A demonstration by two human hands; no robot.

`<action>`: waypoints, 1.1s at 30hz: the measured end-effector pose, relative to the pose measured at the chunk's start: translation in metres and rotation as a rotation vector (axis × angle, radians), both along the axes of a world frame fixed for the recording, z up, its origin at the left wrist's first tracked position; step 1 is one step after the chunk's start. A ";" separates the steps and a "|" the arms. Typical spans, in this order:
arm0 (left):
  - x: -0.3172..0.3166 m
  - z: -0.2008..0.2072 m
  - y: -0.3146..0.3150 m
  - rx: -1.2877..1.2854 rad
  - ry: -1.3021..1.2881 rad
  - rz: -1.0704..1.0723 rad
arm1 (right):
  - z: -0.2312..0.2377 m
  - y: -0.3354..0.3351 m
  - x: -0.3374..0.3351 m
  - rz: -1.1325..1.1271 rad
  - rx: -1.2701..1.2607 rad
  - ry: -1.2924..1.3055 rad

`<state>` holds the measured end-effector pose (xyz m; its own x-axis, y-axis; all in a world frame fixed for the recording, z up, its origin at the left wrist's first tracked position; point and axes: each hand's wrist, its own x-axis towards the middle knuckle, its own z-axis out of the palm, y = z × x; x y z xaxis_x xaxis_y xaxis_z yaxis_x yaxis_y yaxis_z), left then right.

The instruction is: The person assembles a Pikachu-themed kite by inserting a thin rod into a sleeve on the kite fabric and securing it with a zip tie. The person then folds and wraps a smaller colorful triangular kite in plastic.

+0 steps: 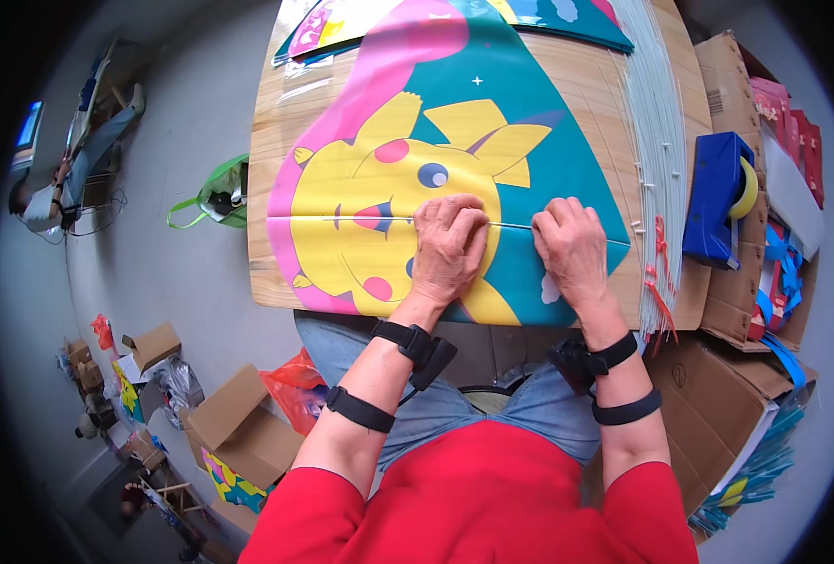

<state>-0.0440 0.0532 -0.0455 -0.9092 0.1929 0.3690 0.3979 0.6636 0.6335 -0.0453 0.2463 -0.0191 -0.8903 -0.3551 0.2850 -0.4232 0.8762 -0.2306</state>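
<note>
A glossy printed sheet (436, 94), teal and pink with a yellow cartoon animal face, lies spread over the wooden table. It tapers like a kite's sail. Across its near part runs a thin white rod (509, 225), roughly from left to right. My left hand (450, 246) is closed over the rod, with its fingertips bunched on the sheet. A short way to the right, my right hand (570, 246) pinches the rod near the sheet's right corner. Both hands' fingertips point away from me and partly hide the rod.
Beside the sheet on the wooden table (280, 132) lie a bundle of thin white rods (661, 141), red ties (659, 273) and a blue tape dispenser (715, 197). Cardboard boxes (717, 395) stand at right. A green bag (219, 193) hangs at left. More printed sheets (567, 23) lie beyond.
</note>
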 end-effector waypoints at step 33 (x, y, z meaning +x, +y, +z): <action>0.000 0.004 0.003 -0.049 -0.019 -0.014 | -0.004 0.001 -0.001 -0.041 0.003 -0.074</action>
<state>-0.0436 0.0560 -0.0415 -0.9132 0.2228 0.3412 0.3952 0.6885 0.6082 -0.0467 0.2468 -0.0227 -0.9228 -0.3188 0.2165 -0.3690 0.8929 -0.2578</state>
